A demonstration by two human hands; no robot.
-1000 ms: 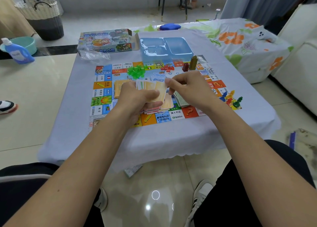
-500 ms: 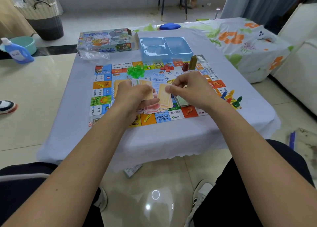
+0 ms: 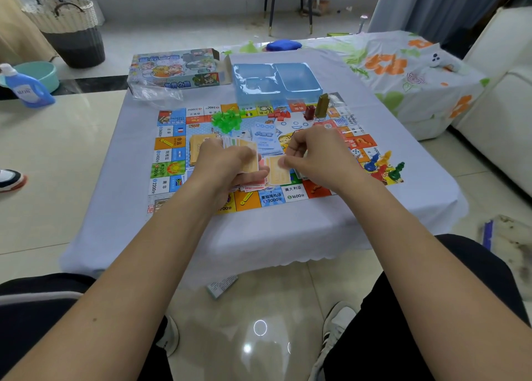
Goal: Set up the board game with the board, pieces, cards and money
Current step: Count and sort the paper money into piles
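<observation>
- The board [image 3: 169,143] lies flat on a low table [image 3: 288,231] covered with a pale cloth, straight ahead of the seated person.
- Left hand [image 3: 227,165] grips a fanned wad of notes [image 3: 243,153] over the board's near middle, fingers curled round it.
- Right hand [image 3: 319,156] is at 3 o'clock of the left; thumb and forefinger pinch the top edge of one tan note [image 3: 277,173].
- That note lies on a tan pile on the board, with a pink pile [image 3: 253,186] touching at its 9 o'clock, partly under the left hand.
- A tan stack [image 3: 198,150] lies at 10 o'clock of the left hand.
- Blue-and-white cards [image 3: 266,139] sit between the two hands, toward 12 o'clock.
- Green houses [image 3: 226,120] are heaped at 12 o'clock of the left hand; red houses [image 3: 279,114] lie at 3 o'clock of them.
- Two upright towers [image 3: 316,108], one dark red and one olive, stand near the board's far right corner.
- Pawns [image 3: 383,167] in blue, yellow, red and green cluster at the board's right edge, a die [image 3: 356,152] just at their 10 o'clock.
- A blue tray [image 3: 276,84] sits at the board's 12 o'clock edge, the box [image 3: 175,71] at its 9 o'clock.
- A detergent bottle [image 3: 24,85] and basket [image 3: 67,26] stand on the floor at far left.
</observation>
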